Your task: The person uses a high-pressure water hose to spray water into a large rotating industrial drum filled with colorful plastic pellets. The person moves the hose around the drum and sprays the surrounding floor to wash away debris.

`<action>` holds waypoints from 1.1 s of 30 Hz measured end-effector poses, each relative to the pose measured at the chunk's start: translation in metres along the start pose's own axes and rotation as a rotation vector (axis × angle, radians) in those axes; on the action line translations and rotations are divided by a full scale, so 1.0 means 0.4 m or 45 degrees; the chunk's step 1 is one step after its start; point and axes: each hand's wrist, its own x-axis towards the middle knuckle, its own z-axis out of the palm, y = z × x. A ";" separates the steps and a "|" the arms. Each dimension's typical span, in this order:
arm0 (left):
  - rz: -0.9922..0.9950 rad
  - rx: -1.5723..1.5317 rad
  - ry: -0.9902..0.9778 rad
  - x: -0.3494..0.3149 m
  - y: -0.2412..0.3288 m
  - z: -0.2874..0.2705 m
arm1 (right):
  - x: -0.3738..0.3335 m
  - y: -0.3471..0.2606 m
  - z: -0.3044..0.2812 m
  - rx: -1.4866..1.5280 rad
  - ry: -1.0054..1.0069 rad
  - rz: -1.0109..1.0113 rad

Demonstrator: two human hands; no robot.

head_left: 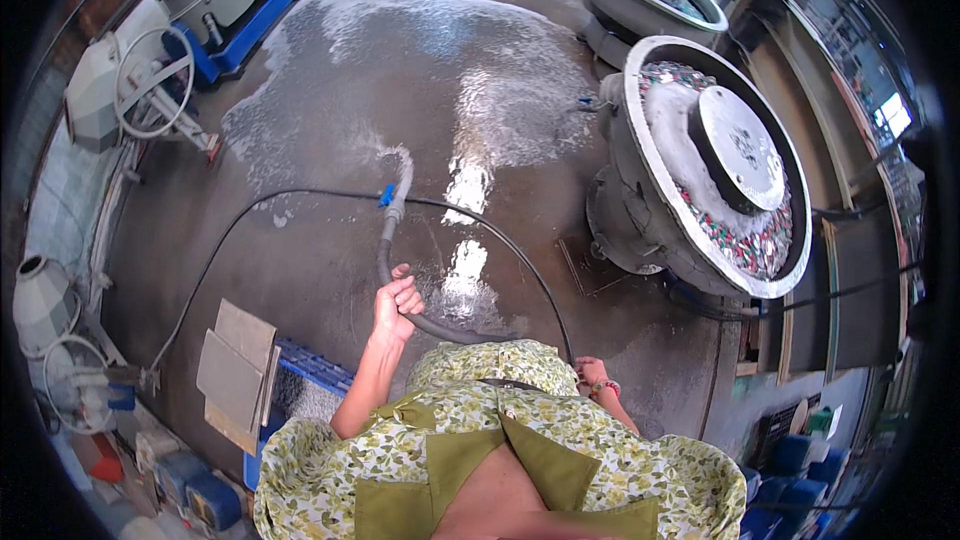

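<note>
My left hand (398,305) is closed around a thick grey hose (436,328), which bends back toward my waist. Its front end carries a pale nozzle with a blue valve handle (387,195), and water (402,162) pours from it onto the floor. My right hand (592,371) hangs low at my right side, wearing a beaded bracelet. Beside its fingers passes a thin black hose (528,268), which loops across the floor in front of me. Those fingers are partly hidden, so I cannot tell whether they grip it.
Wet, foamy floor (330,100) stretches ahead. To the right stands a round vibrating tub (640,160) of small coloured pieces and foam, with a second tub (590,0) behind. Machines with handwheels (120,90) line the left. Cardboard (235,370) leans near a blue crate (315,365).
</note>
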 end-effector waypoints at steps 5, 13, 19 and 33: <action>-0.183 0.141 -0.108 0.065 -0.080 0.107 | -0.017 0.014 -0.024 0.072 -0.002 -0.124; -0.324 0.363 -0.222 0.074 -0.240 0.235 | -0.045 0.333 -0.160 -0.101 0.116 0.041; -0.306 0.435 -0.224 0.051 -0.304 0.294 | -0.137 0.419 -0.204 0.085 0.036 0.004; -0.183 0.328 -0.367 -0.003 -0.363 0.277 | -0.008 0.246 -0.278 0.206 0.087 0.057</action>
